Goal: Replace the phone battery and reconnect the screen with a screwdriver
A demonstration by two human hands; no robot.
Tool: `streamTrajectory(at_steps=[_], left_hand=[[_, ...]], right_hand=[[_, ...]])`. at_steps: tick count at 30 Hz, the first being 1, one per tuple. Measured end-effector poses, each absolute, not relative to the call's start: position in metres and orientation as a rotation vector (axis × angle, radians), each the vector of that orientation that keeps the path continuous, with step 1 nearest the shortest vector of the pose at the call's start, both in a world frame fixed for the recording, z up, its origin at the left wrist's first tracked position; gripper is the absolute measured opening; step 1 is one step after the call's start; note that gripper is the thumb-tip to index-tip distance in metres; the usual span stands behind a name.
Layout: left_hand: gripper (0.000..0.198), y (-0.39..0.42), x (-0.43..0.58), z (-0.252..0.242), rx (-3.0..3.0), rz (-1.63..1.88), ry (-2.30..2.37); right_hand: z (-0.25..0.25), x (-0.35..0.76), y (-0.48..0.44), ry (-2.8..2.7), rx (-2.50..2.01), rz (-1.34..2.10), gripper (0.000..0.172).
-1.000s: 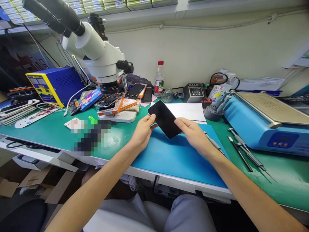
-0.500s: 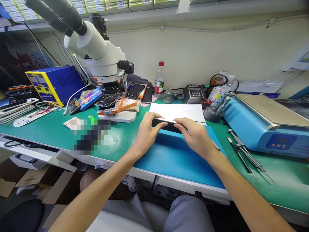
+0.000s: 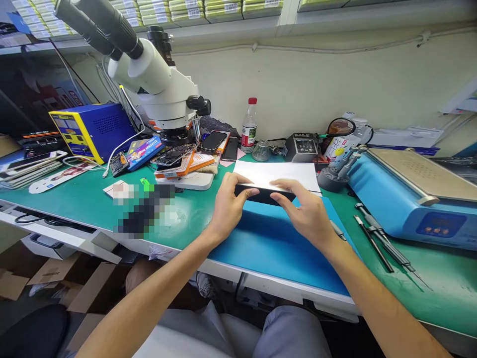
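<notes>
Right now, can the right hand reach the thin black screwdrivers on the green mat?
Probably yes: nothing tall stands between the right hand and the thin black screwdrivers, though it touches the black phone.

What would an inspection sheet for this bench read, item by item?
Surface: green bench with blue mat and white sheet.
Job's things: dark phone, edge-on above the mat's far edge.
Clutter: phones and parts under the microscope, bottle, screwdrivers, blue machine.
Grippers: left hand and right hand pinch the phone's ends.
Cables: white cable by the blue-yellow box.
Surroundings: wall shelf of boxes, cardboard on the floor.
</notes>
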State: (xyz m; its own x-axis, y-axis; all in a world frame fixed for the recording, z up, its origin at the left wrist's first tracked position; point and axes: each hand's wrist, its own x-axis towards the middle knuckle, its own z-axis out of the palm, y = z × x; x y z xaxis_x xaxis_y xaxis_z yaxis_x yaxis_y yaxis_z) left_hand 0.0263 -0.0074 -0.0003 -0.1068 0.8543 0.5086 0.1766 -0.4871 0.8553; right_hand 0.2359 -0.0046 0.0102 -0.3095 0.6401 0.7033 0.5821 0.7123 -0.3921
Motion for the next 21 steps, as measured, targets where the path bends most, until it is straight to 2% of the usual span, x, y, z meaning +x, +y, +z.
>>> streamTrajectory(at_steps=[2,3,6,10,21], left_hand=[[0.012,-0.005,0.025,-0.001,1.571,1.658,1.140],[0.014,-0.003,0.024,-0.001,1.541,1.661,1.137],[0.019,-0.001,0.024,-0.002,1.484,1.639,1.124],[0.024,-0.002,0.026,-0.002,1.469,1.581,1.125],[0.016,-0.008,0.028,-0.002,1.596,1.531,1.142]], right_hand=[[0.013,0.236,-0.006,-1.881,-0.959,0.244,0.041],[0.014,0.236,-0.007,-1.825,-0.965,0.328,0.041],[0.020,0.234,-0.009,-1.719,-0.967,0.496,0.021],[0.026,0.232,-0.012,-1.623,-0.989,0.634,0.019],[0.022,0.232,-0.015,-1.661,-1.054,0.441,0.008]])
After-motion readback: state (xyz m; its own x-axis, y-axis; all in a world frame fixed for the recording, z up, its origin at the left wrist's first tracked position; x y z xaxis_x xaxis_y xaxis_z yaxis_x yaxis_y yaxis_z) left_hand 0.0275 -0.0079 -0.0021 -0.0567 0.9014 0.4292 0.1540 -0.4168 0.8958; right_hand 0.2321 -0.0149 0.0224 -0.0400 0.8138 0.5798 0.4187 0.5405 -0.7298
